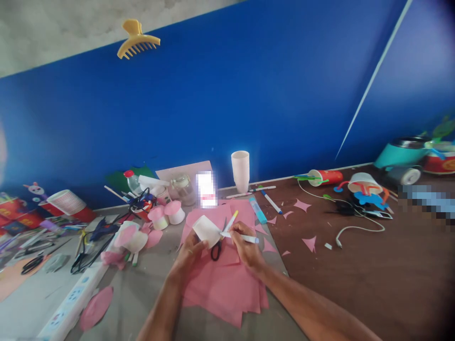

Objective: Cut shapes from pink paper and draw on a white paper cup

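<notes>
Just above the pink paper sheets (220,284), the left hand (190,251) curls closed round the white paper cup (206,230), light and thin-walled, which I judge dents easily and is best held gently near its stiffer rim, while the right hand (247,248) pinches a marker (241,237) against it.

A pixelated patch (206,189) is masking whatever is standing behind the pink paper (220,284), and a second pixelated strip (426,201) is obscuring an item near the right edge. The paper cup (206,230) in the left hand (190,251), and the right hand (249,253) gripping the marker (250,238), are covering the blades of the black scissors (215,253), leaving only the handles showing. The bottom edge is cutting off both forearms and the white power strip (71,303), while the clutter at far left is blurring beyond identification.
</notes>
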Tool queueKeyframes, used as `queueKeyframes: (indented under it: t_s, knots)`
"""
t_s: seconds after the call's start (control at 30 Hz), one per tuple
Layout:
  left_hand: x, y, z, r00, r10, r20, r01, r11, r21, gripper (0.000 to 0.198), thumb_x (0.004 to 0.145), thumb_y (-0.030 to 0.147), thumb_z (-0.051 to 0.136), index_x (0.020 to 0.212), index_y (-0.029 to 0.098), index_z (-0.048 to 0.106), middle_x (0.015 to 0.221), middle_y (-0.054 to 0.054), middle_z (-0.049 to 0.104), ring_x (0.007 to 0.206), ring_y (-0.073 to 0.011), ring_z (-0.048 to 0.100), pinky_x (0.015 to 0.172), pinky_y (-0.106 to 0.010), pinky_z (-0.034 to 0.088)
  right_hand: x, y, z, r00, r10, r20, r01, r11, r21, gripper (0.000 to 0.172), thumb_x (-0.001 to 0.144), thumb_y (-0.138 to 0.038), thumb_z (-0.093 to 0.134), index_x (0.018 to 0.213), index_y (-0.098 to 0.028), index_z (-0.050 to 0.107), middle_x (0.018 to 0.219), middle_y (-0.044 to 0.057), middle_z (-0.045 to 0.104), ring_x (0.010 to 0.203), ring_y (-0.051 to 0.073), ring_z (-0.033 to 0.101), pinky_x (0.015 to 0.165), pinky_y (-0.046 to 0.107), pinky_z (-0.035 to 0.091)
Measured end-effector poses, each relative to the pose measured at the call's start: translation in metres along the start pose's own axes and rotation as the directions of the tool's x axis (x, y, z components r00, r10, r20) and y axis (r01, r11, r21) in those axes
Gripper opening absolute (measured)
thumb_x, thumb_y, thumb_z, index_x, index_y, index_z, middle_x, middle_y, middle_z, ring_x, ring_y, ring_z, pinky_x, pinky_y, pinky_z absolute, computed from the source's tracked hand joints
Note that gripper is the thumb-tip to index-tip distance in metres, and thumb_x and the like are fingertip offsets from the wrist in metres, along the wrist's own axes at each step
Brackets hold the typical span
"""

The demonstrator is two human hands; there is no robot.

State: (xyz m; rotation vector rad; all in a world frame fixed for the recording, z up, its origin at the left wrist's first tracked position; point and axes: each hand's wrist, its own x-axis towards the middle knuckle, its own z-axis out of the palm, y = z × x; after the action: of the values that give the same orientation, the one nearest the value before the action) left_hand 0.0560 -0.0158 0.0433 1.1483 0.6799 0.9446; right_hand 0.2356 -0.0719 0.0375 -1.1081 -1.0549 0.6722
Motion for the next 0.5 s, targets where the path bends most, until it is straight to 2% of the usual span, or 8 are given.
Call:
queueKeyframes:
  t_s: [0.23, 0.33, 0.5]
  knots:
    - [0.003, -0.007, -0.007, 1.000, 0.016, 0.011, -0.016, 1.000, 0.024, 0.051, 0.067, 0.040, 0.092, 0.109, 0.019, 0.072, 0.098, -0.010, 0.075, 0.089, -0.0264, 0.067, 0.083, -0.035, 0.050, -0.004, -0.006, 0.001, 1.000, -0.013, 0.024, 0.012, 0.997, 0.071, 0.019, 0.087, -0.030, 0.055, 0.069, -0.024, 0.055, 0.056, -0.005, 0.048, 0.052, 0.014, 0.044, 0.051, 0.028, 0.036]
    - [0.006, -0.012, -0.010, 0.999, 0.032, 0.026, -0.033, 0.998, 0.056, 0.048, 0.067, 0.042, 0.092, 0.103, 0.017, 0.071, 0.091, -0.008, 0.073, 0.084, -0.0249, 0.067, 0.080, -0.035, 0.049, -0.009, -0.009, 0.002, 0.992, -0.115, 0.054, 0.115, 0.993, 0.005, 0.018, 0.089, -0.029, 0.055, 0.073, -0.023, 0.060, 0.062, -0.001, 0.057, 0.058, 0.016, 0.052, 0.056, 0.030, 0.041]
    - [0.007, -0.018, -0.015, 0.999, 0.020, 0.025, -0.022, 0.997, 0.072, 0.052, 0.067, 0.037, 0.093, 0.109, 0.017, 0.069, 0.096, -0.007, 0.073, 0.086, -0.0240, 0.065, 0.080, -0.034, 0.049, -0.013, -0.009, 0.004, 0.960, -0.258, 0.109, 0.269, 0.958, -0.102, 0.013, 0.090, -0.029, 0.058, 0.080, -0.023, 0.065, 0.074, 0.003, 0.069, 0.068, 0.020, 0.060, 0.066, 0.033, 0.046]
